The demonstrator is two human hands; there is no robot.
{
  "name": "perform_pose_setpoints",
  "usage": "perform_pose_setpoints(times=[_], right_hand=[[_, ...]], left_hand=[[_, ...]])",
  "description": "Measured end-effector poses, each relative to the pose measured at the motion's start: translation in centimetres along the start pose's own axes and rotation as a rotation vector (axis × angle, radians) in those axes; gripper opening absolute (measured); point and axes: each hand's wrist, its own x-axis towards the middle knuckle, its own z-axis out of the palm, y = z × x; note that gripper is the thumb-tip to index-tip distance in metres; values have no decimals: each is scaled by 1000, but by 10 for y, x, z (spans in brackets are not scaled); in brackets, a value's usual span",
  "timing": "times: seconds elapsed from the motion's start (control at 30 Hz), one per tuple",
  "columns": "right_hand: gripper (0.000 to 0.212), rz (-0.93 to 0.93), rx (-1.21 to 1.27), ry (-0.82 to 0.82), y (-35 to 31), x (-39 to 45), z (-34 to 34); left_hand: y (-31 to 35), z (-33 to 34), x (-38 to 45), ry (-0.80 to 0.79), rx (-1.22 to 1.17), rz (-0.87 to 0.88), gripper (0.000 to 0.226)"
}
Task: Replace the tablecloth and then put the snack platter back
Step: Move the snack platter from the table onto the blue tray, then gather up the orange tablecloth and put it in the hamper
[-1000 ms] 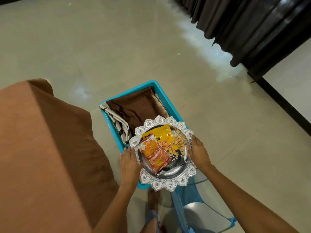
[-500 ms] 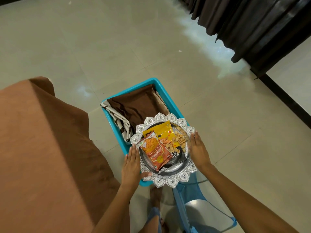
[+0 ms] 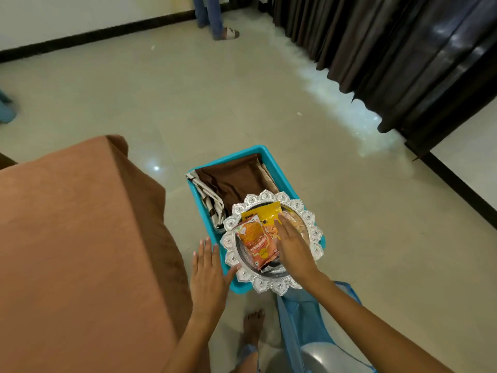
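Observation:
A silver snack platter (image 3: pixel 309 219) with a scalloped rim sits on top of the blue basket (image 3: pixel 252 152) on the floor. It holds an orange snack packet (image 3: pixel 255 240), a yellow packet (image 3: pixel 262 215) and loose nuts. My left hand (image 3: pixel 208 267) is beside the platter's left rim, fingers straight, thumb touching the rim. My right hand (image 3: pixel 293 246) lies flat over the packets inside the platter. The table at the left wears a rust-brown tablecloth (image 3: pixel 67 238).
Folded dark brown cloth (image 3: pixel 236 176) and a striped cloth (image 3: pixel 208 195) lie in the basket. Dark curtains (image 3: pixel 390 49) hang at the right. Another person's legs (image 3: pixel 212 14) stand at the far wall. My bare foot (image 3: pixel 252 327) is below the basket.
My right hand left the platter's right rim and came over the packets in the middle. The camera tilted up, showing more of the room. The platter stays on the basket.

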Motion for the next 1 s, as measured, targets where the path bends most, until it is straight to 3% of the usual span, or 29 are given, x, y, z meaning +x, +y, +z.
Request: perform_pose_setpoints(times=[0.27, 0.47, 0.6, 0.8, 1.0], right_hand=[[47, -366, 190, -20, -138, -101, 15], [52, -548, 86, -277, -174, -186, 75], [58, -578, 27, -301, -171, -201, 94], [62, -590, -53, -319, -172, -197, 99], [67, -612, -23, -291, -177, -190, 97]], left_hand=[[-52, -21, -167, 176, -69, -255, 76], [-92, 3, -278, 82, -30, -308, 89], [-102, 9, -295, 86, 5, -225, 100], [-108, 11, -289, 161, 5, -192, 52], [-115, 2, -276, 201, -46, -64, 48]])
